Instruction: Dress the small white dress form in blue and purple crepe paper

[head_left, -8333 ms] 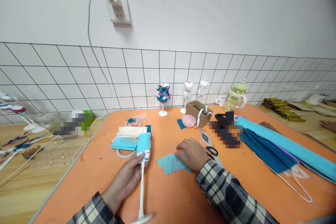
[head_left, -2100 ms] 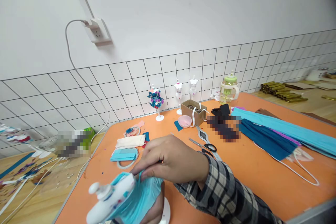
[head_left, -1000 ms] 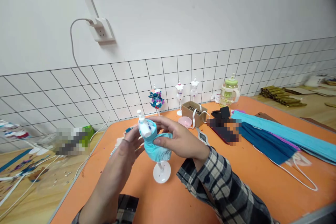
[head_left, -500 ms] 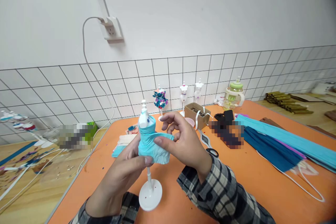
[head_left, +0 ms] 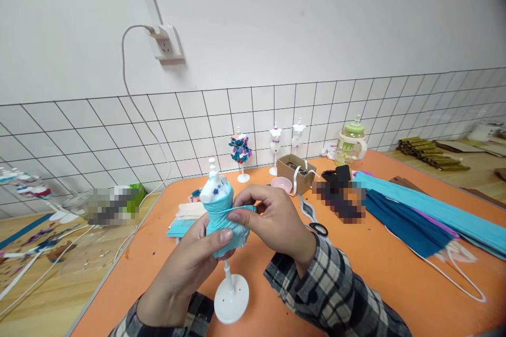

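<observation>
A small white dress-form mannequin (head_left: 215, 189) is held up over the orange table, tilted a little, with its round white base (head_left: 231, 299) hanging below. Light blue crepe paper (head_left: 220, 214) is wrapped round its torso and flares out at the hip like a short skirt. My left hand (head_left: 193, 253) is closed round the lower torso, thumb pressing on the front of the paper. With thumb and fingers, my right hand (head_left: 272, 216) pinches the loose end of the crepe paper at the waist, on the right side. Its other fingertips are partly hidden behind the form.
Behind stand a flower-covered mannequin (head_left: 240, 148) and two bare white ones. A cardboard box (head_left: 296, 171), a pink bowl (head_left: 281, 185) and scissors (head_left: 318, 228) lie ahead. Rolls of blue crepe paper (head_left: 427, 205) are on the right, near a green-lidded bottle (head_left: 351, 139).
The mannequin has turned and tilted slightly in my left hand, its base shifting right. My right hand's raised fingers have closed in, drawing the paper strip against the waist.
</observation>
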